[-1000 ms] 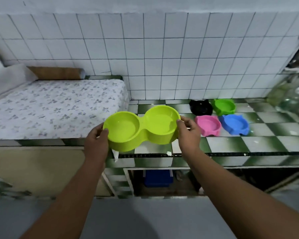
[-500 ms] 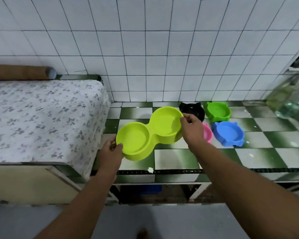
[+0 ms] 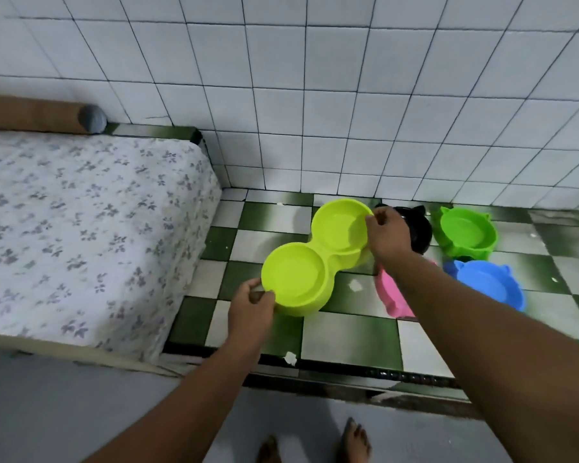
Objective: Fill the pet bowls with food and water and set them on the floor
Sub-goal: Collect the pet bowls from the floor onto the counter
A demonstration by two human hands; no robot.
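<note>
A lime-green double pet bowl (image 3: 301, 262) rests low on the green-and-white checked counter (image 3: 348, 332), lying diagonally with both cups empty. My left hand (image 3: 251, 305) pinches the rim of its near cup. My right hand (image 3: 386, 233) grips the rim of its far cup. To the right stand single bowls: a black one (image 3: 418, 228) and a pink one (image 3: 390, 295), both partly hidden by my right arm, a green one (image 3: 467, 233) and a blue one (image 3: 488, 284).
A flower-patterned cloth (image 3: 81, 228) covers the surface to the left, with a brown roll (image 3: 37, 116) against the white tiled wall (image 3: 315, 95). The counter's dark front edge (image 3: 381, 372) runs above the grey floor (image 3: 81, 412), where my bare feet (image 3: 315, 442) show.
The double bowl has moved forward from beyond the counter's edge onto the counter and turned diagonal, held by both hands throughout. My view has tilted down and closer.
</note>
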